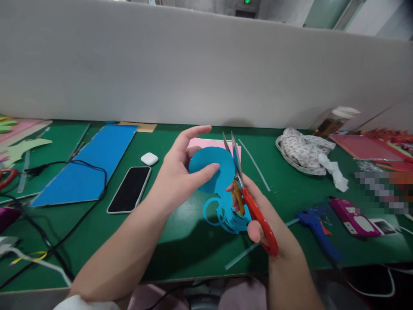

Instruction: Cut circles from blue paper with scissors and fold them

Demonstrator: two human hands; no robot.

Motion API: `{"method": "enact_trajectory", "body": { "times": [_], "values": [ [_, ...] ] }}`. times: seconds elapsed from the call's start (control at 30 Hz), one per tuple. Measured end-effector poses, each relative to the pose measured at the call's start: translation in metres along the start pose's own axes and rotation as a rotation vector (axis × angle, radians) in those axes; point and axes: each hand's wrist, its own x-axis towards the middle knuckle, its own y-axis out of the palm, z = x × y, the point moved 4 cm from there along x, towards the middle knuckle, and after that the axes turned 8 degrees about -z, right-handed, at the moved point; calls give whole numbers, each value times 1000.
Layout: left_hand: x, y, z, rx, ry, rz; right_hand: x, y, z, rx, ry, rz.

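Note:
Between thumb and fingers, my left hand point(180, 168) pinches a rounded piece of blue paper point(209, 176) above the table. My right hand point(258, 202) grips red-handled scissors point(258, 215), blades pointing up and away and slightly parted. The blades are at the paper's right edge; whether paper lies between them I cannot tell. Below hang or lie curled blue paper strips point(234, 219), close under the scissors. Pink paper sheets point(200, 142) lie behind the blue piece, partly hidden by it and my left hand.
On the green table point(180, 245), a phone point(129, 189), a white case point(149, 159) and a blue board point(93, 163) lie left, crossed by a black cable point(105, 181). A blue glue gun point(319, 234), purple case point(353, 217), patterned cloth point(300, 150) and bottle point(335, 120) are right.

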Motion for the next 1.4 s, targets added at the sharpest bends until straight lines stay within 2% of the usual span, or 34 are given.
{"method": "enact_trajectory", "body": {
  "times": [1.1,1.4],
  "values": [
    [2,-1,-1,37,6,4,-3,1,-6,45,18,-17],
    [4,-2,-1,69,0,18,0,1,0,19,31,-31]
  ]
}}
